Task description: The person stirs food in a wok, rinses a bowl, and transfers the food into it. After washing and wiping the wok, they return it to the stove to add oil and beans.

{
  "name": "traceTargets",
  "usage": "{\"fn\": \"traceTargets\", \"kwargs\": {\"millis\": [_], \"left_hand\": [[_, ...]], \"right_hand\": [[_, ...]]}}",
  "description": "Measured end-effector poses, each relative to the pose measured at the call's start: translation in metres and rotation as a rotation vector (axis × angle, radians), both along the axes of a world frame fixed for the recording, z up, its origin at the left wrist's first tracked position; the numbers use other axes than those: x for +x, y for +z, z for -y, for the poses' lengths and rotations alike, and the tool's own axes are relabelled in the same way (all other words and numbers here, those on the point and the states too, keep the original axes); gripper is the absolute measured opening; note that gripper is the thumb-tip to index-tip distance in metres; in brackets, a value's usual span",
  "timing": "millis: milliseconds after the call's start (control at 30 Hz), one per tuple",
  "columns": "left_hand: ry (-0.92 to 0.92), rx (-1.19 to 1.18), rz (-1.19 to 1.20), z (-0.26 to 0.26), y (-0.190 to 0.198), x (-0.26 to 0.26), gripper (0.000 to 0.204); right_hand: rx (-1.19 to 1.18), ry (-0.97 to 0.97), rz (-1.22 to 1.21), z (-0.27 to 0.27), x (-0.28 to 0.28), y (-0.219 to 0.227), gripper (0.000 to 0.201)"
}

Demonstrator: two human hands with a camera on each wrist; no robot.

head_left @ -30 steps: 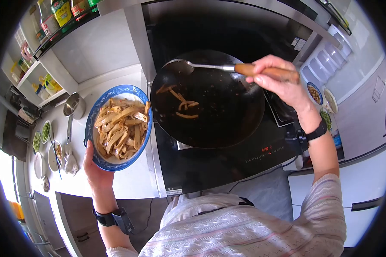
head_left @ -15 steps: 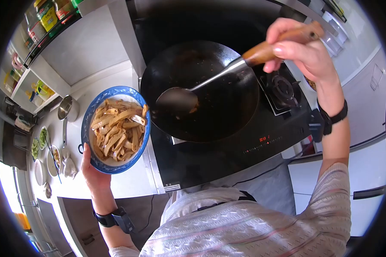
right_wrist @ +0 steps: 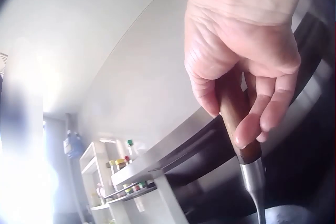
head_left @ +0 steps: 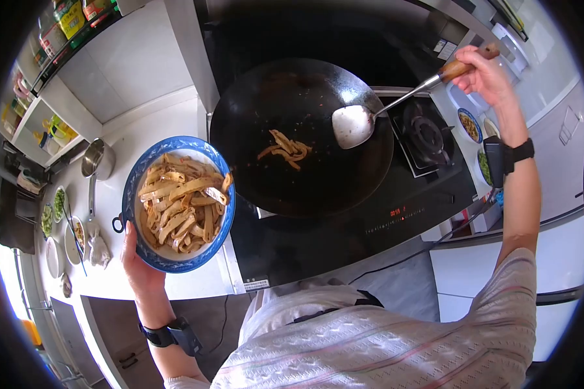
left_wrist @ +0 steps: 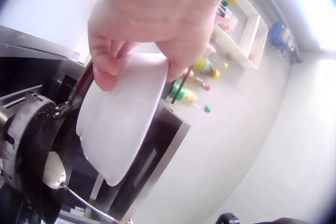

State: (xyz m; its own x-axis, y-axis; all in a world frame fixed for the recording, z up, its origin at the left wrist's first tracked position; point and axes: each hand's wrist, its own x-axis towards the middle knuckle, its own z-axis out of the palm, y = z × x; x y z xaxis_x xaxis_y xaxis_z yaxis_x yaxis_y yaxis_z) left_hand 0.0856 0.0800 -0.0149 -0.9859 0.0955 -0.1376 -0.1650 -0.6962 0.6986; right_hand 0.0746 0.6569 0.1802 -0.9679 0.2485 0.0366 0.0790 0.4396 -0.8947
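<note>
My left hand holds a blue-rimmed bowl by its near left side, thumb at the rim. Brown cooked strips fill the bowl. In the left wrist view the white underside of the bowl shows, fingers beneath it. My right hand grips the wooden handle of a spatula; the right wrist view shows fingers curled around that handle. The spatula's shiny head is over the right part of a dark wok. A small heap of strips lies in the wok.
The wok sits on a black cooktop with a lit red display. A gas burner is to its right. On the left counter are a metal saucepan and several small dishes. Sauce bottles stand on the upper left shelf.
The spatula went down to the strips in the wok, then swung right and turned its shiny face up. The strips are gathered in a heap. The bowl stays almost still at the left.
</note>
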Motion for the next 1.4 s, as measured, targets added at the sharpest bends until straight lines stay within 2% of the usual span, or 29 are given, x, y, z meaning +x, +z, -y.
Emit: {"fn": "traceTargets", "kwargs": {"millis": [67,200,367,567,667,767,833,1067,1133,1200,1233,1300,1333,1400], "left_hand": [[0.011,0.002,0.004,-0.001,-0.001,0.002,0.043],[-0.01,-0.019,0.001,0.0,0.002,0.011,0.044],[0.0,-0.098,0.052,0.006,-0.007,0.039,0.045],[-0.051,-0.146,0.165,0.003,-0.045,0.068,0.035],[-0.107,-0.218,0.165,-0.006,-0.063,0.065,0.035],[-0.113,-0.193,0.16,-0.014,-0.084,0.057,0.036],[-0.136,-0.187,0.139,-0.022,-0.084,0.051,0.037],[-0.176,-0.19,0.129,-0.029,-0.092,0.04,0.042],[-0.177,-0.192,0.126,-0.031,-0.091,0.039,0.042],[-0.174,-0.182,0.136,-0.032,-0.092,0.039,0.043],[-0.178,-0.184,0.133,-0.033,-0.091,0.039,0.043],[-0.176,-0.177,0.128,-0.033,-0.093,0.039,0.043],[-0.176,-0.169,0.126,-0.034,-0.094,0.039,0.043],[-0.178,-0.163,0.124,-0.034,-0.094,0.04,0.043]], "right_hand": [[-0.235,-0.073,0.026,-0.006,-0.006,-0.029,0.022],[-0.498,-0.011,0.104,0.012,-0.035,-0.092,0.019],[-0.603,0.067,0.152,0.021,-0.065,-0.109,0.017],[-0.541,0.248,0.148,0.026,-0.087,-0.086,0.022],[-0.483,0.343,0.124,0.04,-0.095,-0.067,0.023],[-0.353,0.462,0.063,0.058,-0.096,-0.046,0.025],[-0.24,0.512,0.016,0.073,-0.091,-0.031,0.025],[-0.071,0.604,-0.079,0.114,-0.061,0.009,0.022],[-0.068,0.627,-0.046,0.113,-0.048,0.026,0.02],[-0.37,0.692,-0.109,0.116,-0.029,0.039,0.017],[-0.37,0.692,-0.11,0.122,-0.018,0.043,0.017],[-0.003,0.782,-0.208,0.136,0.008,0.052,0.017],[0.106,0.743,-0.161,0.151,0.026,0.056,0.017],[0.114,0.857,-0.233,0.176,0.052,0.042,0.02]]}}
